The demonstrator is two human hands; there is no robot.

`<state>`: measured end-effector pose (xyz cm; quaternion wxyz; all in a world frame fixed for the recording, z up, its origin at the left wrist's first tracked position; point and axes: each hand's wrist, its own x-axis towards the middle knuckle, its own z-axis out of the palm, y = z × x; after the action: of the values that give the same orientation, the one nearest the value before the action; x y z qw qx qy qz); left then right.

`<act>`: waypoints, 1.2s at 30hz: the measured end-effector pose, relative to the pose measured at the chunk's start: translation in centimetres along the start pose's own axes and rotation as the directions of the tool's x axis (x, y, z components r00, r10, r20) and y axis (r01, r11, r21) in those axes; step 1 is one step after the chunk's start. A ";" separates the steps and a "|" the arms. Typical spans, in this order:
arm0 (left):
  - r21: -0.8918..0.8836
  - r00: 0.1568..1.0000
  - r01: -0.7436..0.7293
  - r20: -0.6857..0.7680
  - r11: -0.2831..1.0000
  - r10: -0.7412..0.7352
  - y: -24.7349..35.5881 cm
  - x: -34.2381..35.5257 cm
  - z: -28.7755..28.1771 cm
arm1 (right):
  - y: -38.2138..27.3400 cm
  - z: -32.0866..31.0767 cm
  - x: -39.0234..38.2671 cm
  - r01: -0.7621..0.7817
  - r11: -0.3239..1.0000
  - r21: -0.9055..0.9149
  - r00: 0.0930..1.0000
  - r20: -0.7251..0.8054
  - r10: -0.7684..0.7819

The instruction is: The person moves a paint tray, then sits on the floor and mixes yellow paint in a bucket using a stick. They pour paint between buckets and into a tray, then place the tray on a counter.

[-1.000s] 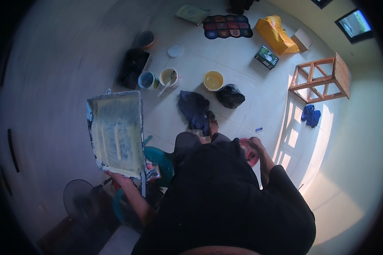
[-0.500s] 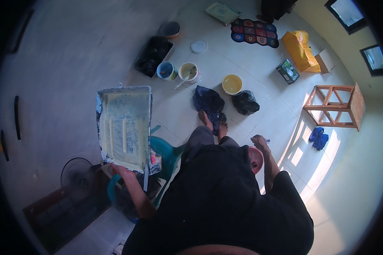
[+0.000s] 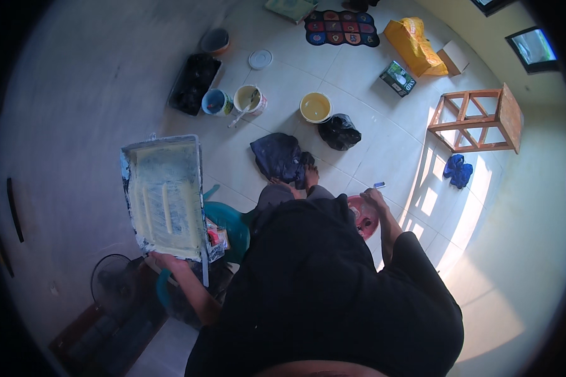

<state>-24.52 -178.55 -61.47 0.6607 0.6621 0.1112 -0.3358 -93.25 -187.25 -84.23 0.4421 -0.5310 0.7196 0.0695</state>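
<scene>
My left hand [image 3: 165, 259] grips the near edge of a paint tray [image 3: 167, 195], smeared with pale yellow paint and ribbed inside. The tray is raised above a green plastic chair [image 3: 229, 227], where a red-and-white packet [image 3: 217, 237] shows beside it. A grey strip [image 3: 205, 269] hangs down at the tray's near right corner. My right hand [image 3: 373, 200] has its fingers curled in at the right rim of a red round plastic thing [image 3: 361, 217], partly hidden by my black shirt. What those fingers hold, if anything, is hidden.
Ahead on the tiles stand a yellow paint bucket [image 3: 316, 107], a pail with a brush [image 3: 250, 100], a blue-lined pail [image 3: 217, 102] and a black tray [image 3: 194, 84]. Dark plastic [image 3: 275, 157] lies by my feet. A wooden stool [image 3: 478, 119] lies right; a fan [image 3: 114, 281] stands left.
The whole view has shifted, so floor things sit further up and left. My right hand has come in over the red thing's rim. My left hand still carries the paint tray.
</scene>
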 end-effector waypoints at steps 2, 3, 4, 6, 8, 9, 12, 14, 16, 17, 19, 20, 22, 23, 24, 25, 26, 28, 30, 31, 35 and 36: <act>0.016 1.000 -0.006 0.010 1.000 0.006 -0.2 0.0 0.3 | 1.1 0.5 -0.8 -0.027 1.000 -0.016 1.000 0.002 0.027; 0.033 1.000 -0.004 0.022 0.999 0.003 -0.3 -0.7 1.6 | 2.6 1.0 -0.7 -0.018 0.999 -0.031 1.000 -0.013 0.017; 0.049 1.000 -0.009 0.029 0.999 0.007 -0.2 -1.5 2.7 | 3.7 1.3 -0.8 0.028 0.994 -0.102 0.999 0.018 -0.026; 0.043 0.997 -0.002 0.071 0.999 -0.001 -0.6 -2.3 4.0 | 4.6 2.2 -0.9 0.029 0.995 -0.096 0.999 0.025 -0.027; 0.001 0.991 0.044 0.129 0.999 -0.044 -2.2 -0.7 3.0 | 3.4 1.7 -1.0 -0.030 0.999 -0.025 0.999 0.018 0.031; -0.011 0.989 0.038 0.145 0.999 -0.036 -3.0 0.8 1.7 | 2.4 1.5 -1.0 -0.042 0.999 -0.021 0.999 0.034 0.043; -0.006 0.986 0.078 0.146 0.997 -0.076 -5.4 2.0 0.9 | 0.7 0.2 -0.6 -0.023 0.999 0.031 0.998 0.053 0.022; -0.008 0.989 0.088 0.116 0.996 -0.087 -5.8 0.6 2.2 | -0.7 -1.2 0.5 0.037 0.998 0.054 0.999 0.026 -0.039; 0.001 0.995 0.082 0.052 0.997 -0.082 -6.2 0.8 1.7 | -3.3 -2.4 1.2 0.122 0.991 0.059 0.992 -0.019 -0.121; -0.008 0.995 0.073 0.065 0.997 -0.072 -6.6 1.4 1.0 | -5.1 -3.1 1.5 0.134 0.989 0.066 0.991 -0.013 -0.133; -0.020 0.995 0.056 0.089 0.998 -0.054 -7.3 1.8 -0.3 | -8.9 -4.8 1.9 0.151 0.985 0.081 0.988 0.003 -0.152; -0.032 0.997 0.061 0.054 0.998 -0.059 -7.0 1.1 0.4 | -10.2 -5.6 2.0 0.119 0.988 0.096 0.993 0.004 -0.120; -0.052 0.997 0.075 -0.012 0.996 -0.076 -5.8 -1.4 2.6 | -9.5 -6.2 3.4 0.193 0.980 0.042 0.981 -0.036 -0.191; -0.067 0.998 0.061 -0.006 0.996 -0.061 -5.9 -1.4 2.2 | -9.7 -6.2 4.1 0.238 0.971 0.019 0.970 -0.048 -0.237; -0.082 0.999 0.047 0.000 0.995 -0.047 -5.9 -1.2 1.5 | -9.9 -6.6 4.5 0.207 0.978 0.025 0.978 -0.025 -0.206; -0.097 0.999 0.033 0.008 0.995 -0.033 -6.1 -1.1 1.1 | -9.6 -7.1 5.0 0.252 0.967 -0.024 0.967 -0.022 -0.253; -0.104 0.999 0.040 -0.030 0.994 -0.043 -5.5 -1.9 1.2 | -9.1 -7.2 5.5 0.294 0.953 -0.070 0.955 -0.011 -0.296; -0.108 1.000 0.008 -0.012 0.994 -0.009 -5.9 -1.3 0.0 | -7.9 -7.3 6.2 0.320 0.942 -0.103 0.947 0.002 -0.321; -0.110 1.000 -0.015 -0.016 0.994 0.014 -6.0 -2.0 0.0 | -6.6 -7.8 6.4 0.288 0.953 -0.093 0.957 0.004 -0.289; -0.105 0.999 -0.027 -0.027 0.994 0.024 -5.9 -2.3 0.0 | -6.0 -7.9 6.3 0.259 0.959 -0.111 0.966 0.032 -0.257; -0.102 0.997 -0.036 -0.079 0.994 0.028 -6.0 -3.2 0.3 | -3.6 -8.5 5.0 0.196 0.957 -0.216 0.978 0.119 -0.173; -0.122 0.997 -0.022 -0.075 0.992 0.013 -5.9 -3.5 0.7 | -3.3 -8.5 4.7 0.146 0.960 -0.238 0.984 0.134 -0.117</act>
<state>-30.87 -177.56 -64.06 0.6985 0.6332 0.1504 -0.2977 -95.50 -196.83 -81.21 0.4182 -0.6235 0.6407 0.1604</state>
